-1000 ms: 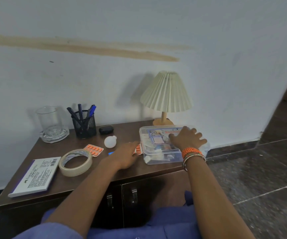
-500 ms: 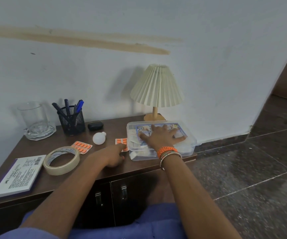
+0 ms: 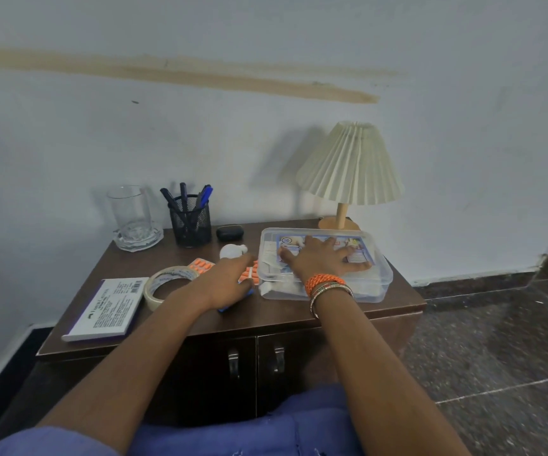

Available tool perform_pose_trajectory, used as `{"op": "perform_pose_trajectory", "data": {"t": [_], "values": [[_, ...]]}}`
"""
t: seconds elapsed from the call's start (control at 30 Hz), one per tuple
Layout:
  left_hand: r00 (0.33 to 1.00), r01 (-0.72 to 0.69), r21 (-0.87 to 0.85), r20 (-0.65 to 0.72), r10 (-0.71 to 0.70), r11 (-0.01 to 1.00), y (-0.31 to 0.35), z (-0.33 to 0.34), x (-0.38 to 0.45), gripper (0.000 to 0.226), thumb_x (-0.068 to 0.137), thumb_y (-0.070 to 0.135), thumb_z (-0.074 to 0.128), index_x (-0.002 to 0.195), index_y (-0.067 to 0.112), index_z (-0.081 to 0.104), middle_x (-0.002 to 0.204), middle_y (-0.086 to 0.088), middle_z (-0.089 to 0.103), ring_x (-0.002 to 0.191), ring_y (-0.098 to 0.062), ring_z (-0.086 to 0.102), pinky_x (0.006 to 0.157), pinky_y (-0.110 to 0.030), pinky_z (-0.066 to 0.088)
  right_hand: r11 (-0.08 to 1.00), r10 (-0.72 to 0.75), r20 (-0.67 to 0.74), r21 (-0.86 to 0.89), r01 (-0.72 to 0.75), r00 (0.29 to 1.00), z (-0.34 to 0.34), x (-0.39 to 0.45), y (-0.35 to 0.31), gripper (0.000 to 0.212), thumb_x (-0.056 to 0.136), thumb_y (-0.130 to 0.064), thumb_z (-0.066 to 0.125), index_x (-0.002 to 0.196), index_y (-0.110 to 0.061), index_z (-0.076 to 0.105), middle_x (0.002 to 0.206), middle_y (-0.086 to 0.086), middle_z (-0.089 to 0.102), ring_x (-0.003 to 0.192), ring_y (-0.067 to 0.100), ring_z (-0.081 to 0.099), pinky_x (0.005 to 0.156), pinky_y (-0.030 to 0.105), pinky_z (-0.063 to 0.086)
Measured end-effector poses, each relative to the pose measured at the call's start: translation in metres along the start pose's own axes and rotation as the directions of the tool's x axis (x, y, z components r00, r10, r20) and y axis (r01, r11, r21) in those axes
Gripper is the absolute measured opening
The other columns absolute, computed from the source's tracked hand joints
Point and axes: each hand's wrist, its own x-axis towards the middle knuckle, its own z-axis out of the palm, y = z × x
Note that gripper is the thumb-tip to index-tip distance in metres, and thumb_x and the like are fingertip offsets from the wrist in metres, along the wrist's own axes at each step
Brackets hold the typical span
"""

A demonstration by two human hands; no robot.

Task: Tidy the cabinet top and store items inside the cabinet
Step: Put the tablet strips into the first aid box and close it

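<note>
A clear plastic box (image 3: 378,278) with a printed lid stands on the right of the dark wooden cabinet top (image 3: 299,315). My right hand (image 3: 322,258) lies flat on its lid, fingers spread. My left hand (image 3: 229,284) rests on the cabinet top just left of the box, over an orange pill strip (image 3: 249,273) and a small blue thing (image 3: 229,307); I cannot see whether it grips either. A second orange pill strip (image 3: 200,265), a white bulb (image 3: 231,251) and a tape roll (image 3: 167,286) lie to its left.
A white booklet (image 3: 108,307) lies at the front left. At the back stand a glass on a glass dish (image 3: 132,222), a mesh pen holder (image 3: 189,220), a small black case (image 3: 229,232) and a pleated lamp (image 3: 350,169). Two shut cabinet doors with handles (image 3: 256,358) face me.
My right hand has slid from the box's near right corner to the middle of the lid. My left hand has edged toward the box, over the pill strip. The view has shifted.
</note>
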Motion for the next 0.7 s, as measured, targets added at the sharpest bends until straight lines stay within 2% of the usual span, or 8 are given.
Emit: {"op": "perform_pose_trajectory", "data": {"t": [0.1, 0.2, 0.27, 0.33, 0.43, 0.5, 0.57, 0.7], "values": [[0.994, -0.055, -0.011, -0.096, 0.054, 0.998, 0.003, -0.001, -0.003, 0.059, 0.091, 0.026, 0.055, 0.144, 0.023, 0.028, 0.149, -0.005, 0.038, 0.134, -0.022, 0.038, 0.107, -0.035, 0.032, 1.0, -0.007, 0.018, -0.023, 0.008, 1.0, -0.001, -0.005, -0.008, 0.085, 0.082, -0.076, 0.036, 0.149, -0.025, 0.025, 0.159, 0.016, 0.007, 0.141, 0.052, 0.0, 0.101, 0.078, 0.005], [0.987, -0.115, 0.006, -0.109, 0.115, 0.993, 0.009, -0.003, -0.005, 0.066, 0.088, 0.028, 0.061, 0.145, 0.023, 0.028, 0.151, -0.001, 0.034, 0.137, -0.018, 0.033, 0.112, -0.035, 0.029, 0.996, -0.035, -0.003, -0.084, 0.035, 0.999, -0.005, -0.011, -0.014, 0.081, 0.085, -0.072, 0.038, 0.144, -0.017, 0.033, 0.153, 0.021, 0.024, 0.138, 0.049, 0.02, 0.104, 0.072, 0.017], [0.98, -0.171, 0.075, -0.086, 0.178, 0.982, 0.012, -0.002, -0.005, 0.064, 0.085, 0.03, 0.064, 0.141, 0.023, 0.034, 0.146, 0.001, 0.039, 0.132, -0.017, 0.038, 0.109, -0.033, 0.033, 0.995, -0.098, -0.056, 0.027, 0.1, 0.994, -0.012, -0.009, -0.011, 0.066, 0.089, -0.06, 0.045, 0.134, -0.011, 0.045, 0.141, 0.019, 0.043, 0.128, 0.042, 0.039, 0.104, 0.062, 0.031], [0.971, -0.21, 0.168, -0.076, 0.225, 0.963, 0.017, -0.002, -0.003, 0.061, 0.084, 0.031, 0.064, 0.139, 0.023, 0.038, 0.141, 0.002, 0.042, 0.127, -0.016, 0.041, 0.103, -0.033, 0.039, 0.947, -0.193, -0.108, 0.241, 0.214, 0.975, -0.021, -0.005, -0.002, 0.043, 0.093, -0.04, 0.052, 0.119, -0.006, 0.055, 0.126, 0.017, 0.055, 0.115, 0.036, 0.054, 0.097, 0.047, 0.044], [0.953, -0.239, 0.342, -0.099, 0.287, 0.909, 0.027, 0.001, 0.001, 0.056, 0.086, 0.033, 0.061, 0.136, 0.023, 0.039, 0.137, 0.001, 0.044, 0.122, -0.018, 0.045, 0.092, -0.034, 0.044, 0.913, -0.304, -0.166, 0.229, 0.337, 0.938, -0.028, -0.002, 0.017, 0.025, 0.09, -0.022, 0.055, 0.107, -0.005, 0.061, 0.115, 0.016, 0.061, 0.103, 0.033, 0.06, 0.087, 0.038, 0.049], [0.942, -0.245, 0.446, -0.099, 0.32, 0.861, 0.035, 0.005, 0.003, 0.051, 0.087, 0.032, 0.06, 0.132, 0.02, 0.041, 0.132, -0.002, 0.047, 0.119, -0.02, 0.046, 0.086, -0.035, 0.045, 0.912, -0.36, -0.119, 0.163, 0.376, 0.925, -0.027, -0.003, 0.031, 0.025, 0.09, -0.025, 0.056, 0.106, -0.006, 0.062, 0.113, 0.013, 0.061, 0.105, 0.031, 0.059, 0.087, 0.037, 0.048], [0.94, -0.234, 0.523, -0.093, 0.328, 0.819, 0.04, 0.008, 0.004, 0.045, 0.088, 0.03, 0.059, 0.128, 0.017, 0.042, 0.127, -0.004, 0.049, 0.116, -0.022, 0.048, 0.08, -0.037, 0.046, 0.906, -0.416, 0.013, 0.094, 0.414, 0.909, -0.026, -0.004, 0.042, 0.029, 0.092, -0.035, 0.055, 0.099, -0.009, 0.062, 0.108, 0.01, 0.061, 0.105, 0.029, 0.059, 0.082, 0.034, 0.044], [0.933, -0.25, 0.644, -0.039, 0.358, 0.723, 0.042, 0.011, 0.006, 0.043, 0.092, 0.028, 0.052, 0.13, 0.013, 0.037, 0.126, -0.009, 0.051, 0.111, -0.025, 0.052, 0.069, -0.035, 0.042, 0.853, -0.517, 0.17, 0.013, 0.522, 0.839, -0.035, -0.019, 0.058, 0.055, 0.09, -0.044, 0.057, 0.133, -0.009, 0.05, 0.139, 0.01, 0.05, 0.125, 0.026, 0.047, 0.102, 0.036, 0.037]]}}
